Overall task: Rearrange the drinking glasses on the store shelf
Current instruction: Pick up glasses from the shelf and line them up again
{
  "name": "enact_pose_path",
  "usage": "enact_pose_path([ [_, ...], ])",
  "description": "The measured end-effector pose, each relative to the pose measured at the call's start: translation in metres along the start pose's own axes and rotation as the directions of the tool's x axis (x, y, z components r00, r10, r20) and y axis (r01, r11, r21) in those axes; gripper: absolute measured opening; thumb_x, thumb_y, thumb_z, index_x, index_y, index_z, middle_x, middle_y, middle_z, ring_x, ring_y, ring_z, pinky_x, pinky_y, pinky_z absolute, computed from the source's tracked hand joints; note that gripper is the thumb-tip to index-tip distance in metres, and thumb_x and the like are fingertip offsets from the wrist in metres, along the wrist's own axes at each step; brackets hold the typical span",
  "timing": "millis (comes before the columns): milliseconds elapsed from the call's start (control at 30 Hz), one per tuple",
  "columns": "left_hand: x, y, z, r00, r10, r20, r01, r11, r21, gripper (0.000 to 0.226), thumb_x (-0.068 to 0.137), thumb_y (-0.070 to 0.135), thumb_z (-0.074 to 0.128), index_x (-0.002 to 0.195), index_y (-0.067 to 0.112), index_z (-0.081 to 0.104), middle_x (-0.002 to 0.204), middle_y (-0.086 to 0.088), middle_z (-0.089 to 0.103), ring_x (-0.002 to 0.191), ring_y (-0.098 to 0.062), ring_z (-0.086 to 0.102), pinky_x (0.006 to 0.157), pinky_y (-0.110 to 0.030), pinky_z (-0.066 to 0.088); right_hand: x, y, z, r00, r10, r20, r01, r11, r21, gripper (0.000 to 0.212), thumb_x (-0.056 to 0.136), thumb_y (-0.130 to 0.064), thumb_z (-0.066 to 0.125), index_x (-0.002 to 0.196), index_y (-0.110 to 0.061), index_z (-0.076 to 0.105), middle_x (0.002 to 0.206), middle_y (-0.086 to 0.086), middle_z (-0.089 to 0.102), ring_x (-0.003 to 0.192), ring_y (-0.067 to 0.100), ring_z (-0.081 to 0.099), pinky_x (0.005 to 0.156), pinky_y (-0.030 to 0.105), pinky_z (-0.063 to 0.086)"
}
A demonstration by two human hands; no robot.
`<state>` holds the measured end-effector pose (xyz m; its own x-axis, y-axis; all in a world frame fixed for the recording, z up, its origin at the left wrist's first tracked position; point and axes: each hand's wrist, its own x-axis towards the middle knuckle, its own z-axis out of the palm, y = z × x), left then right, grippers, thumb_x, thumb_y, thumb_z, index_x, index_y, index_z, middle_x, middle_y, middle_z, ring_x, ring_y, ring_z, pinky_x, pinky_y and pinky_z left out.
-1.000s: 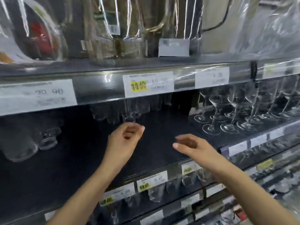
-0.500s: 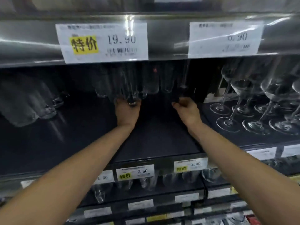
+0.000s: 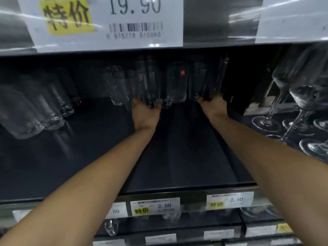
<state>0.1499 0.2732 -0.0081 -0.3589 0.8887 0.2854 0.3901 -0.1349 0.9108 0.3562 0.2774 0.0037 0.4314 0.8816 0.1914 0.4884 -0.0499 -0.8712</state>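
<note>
Behind the 2.50 price tags (image 3: 155, 206) at 6 o'clock, a bare shelf deck (image 3: 177, 157) is spanned by two outstretched arms, with stemmed wine glasses (image 3: 301, 103) ranged at 3 o'clock. The left hand (image 3: 145, 113) is curled round the foot of one of the tall tumblers (image 3: 177, 84), the right hand (image 3: 215, 103) round another's. The upright cluster is massed at 12 o'clock, just beyond both hands alike. A straight draw toward 6 o'clock is judged likely.

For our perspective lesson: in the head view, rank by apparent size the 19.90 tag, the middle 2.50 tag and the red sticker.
1. 19.90 tag
2. middle 2.50 tag
3. red sticker
</note>
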Motion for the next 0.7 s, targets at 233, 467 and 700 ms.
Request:
enact_pose_path([
  [233,0.006,-0.001,0.003,1.0,0.004,-0.017,-0.003,0.998,0.059,0.066,0.079,0.048,0.073,0.128,0.01,0.05,0.118,-0.009,0.066,0.103,-0.025,0.066,0.091,-0.04,0.057,0.027,-0.002,0.013,1.0,0.002,0.022,-0.001,0.999,-0.045,0.063,0.089,-0.052,0.065,0.137,-0.013,0.053,0.134,0.01,0.061,0.118,0.029,0.059,0.085,0.023,0.045],
  [467,0.007,-0.002,0.002,1.0,0.007,-0.004,-0.007,0.999,0.042,0.056,0.082,0.044,0.073,0.124,0.012,0.054,0.111,-0.007,0.069,0.095,-0.025,0.069,0.082,-0.04,0.06,0.039,-0.001,0.02,0.997,-0.074,0.033,0.07,0.99,0.119,0.061,0.087,-0.036,0.073,0.14,-0.015,0.051,0.132,0.004,0.064,0.12,0.022,0.059,0.102,0.031,0.048],
  [700,-0.001,0.001,-0.001,0.999,0.042,0.015,-0.042,0.999,0.033,0.051,0.085,0.037,0.072,0.126,0.012,0.055,0.119,-0.005,0.067,0.105,-0.022,0.065,0.09,-0.036,0.057,0.039,0.006,0.016,0.998,-0.066,0.015,0.064,0.992,0.107,0.07,0.08,-0.043,0.08,0.134,-0.011,0.049,0.127,0.005,0.065,0.115,0.022,0.061,0.1,0.033,0.05],
])
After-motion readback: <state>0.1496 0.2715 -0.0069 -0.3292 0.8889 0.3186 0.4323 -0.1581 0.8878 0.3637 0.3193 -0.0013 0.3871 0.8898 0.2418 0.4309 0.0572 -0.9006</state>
